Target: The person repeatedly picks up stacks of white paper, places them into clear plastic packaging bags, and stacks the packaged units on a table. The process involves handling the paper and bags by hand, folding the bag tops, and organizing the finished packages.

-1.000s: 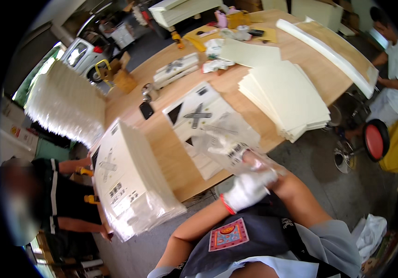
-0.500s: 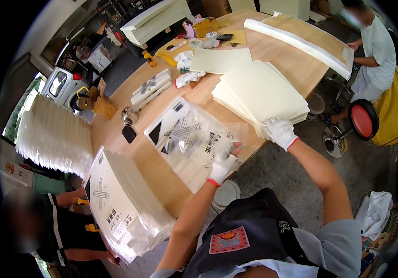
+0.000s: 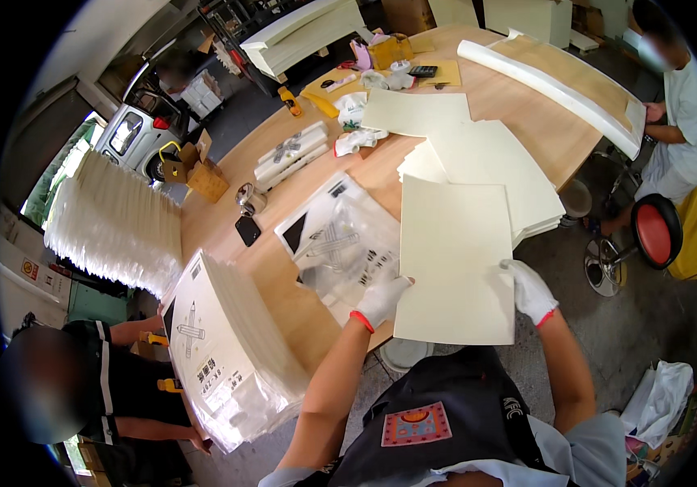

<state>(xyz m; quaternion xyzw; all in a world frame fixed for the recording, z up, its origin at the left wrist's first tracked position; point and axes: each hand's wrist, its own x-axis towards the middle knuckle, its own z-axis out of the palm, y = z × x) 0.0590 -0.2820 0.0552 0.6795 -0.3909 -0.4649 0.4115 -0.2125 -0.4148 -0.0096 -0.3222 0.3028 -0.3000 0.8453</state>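
Both my hands, in white gloves with red cuffs, hold cream drawing paper upright before me, at the table's near edge. My left hand grips its left edge, the bare thumb tip showing. My right hand is closed on its right edge, most fingers hidden behind. How many sheets I hold, I cannot tell. Behind them lies a fanned pile of cream sheets. Left of the held paper, clear plastic bags printed with crossed pencils lie flat, close to my left hand.
Filled printed packs are piled at the near left, beside a co-worker. A tall stack of plastic-wrapped packs rises behind. A phone and a metal tin sit mid-table. Another person stands at the far right by a paper roll.
Paper has come off the pile and is now upright between my hands. My right hand moved from the pile's corner to its right edge; my left hand left the plastic bag for its left edge.
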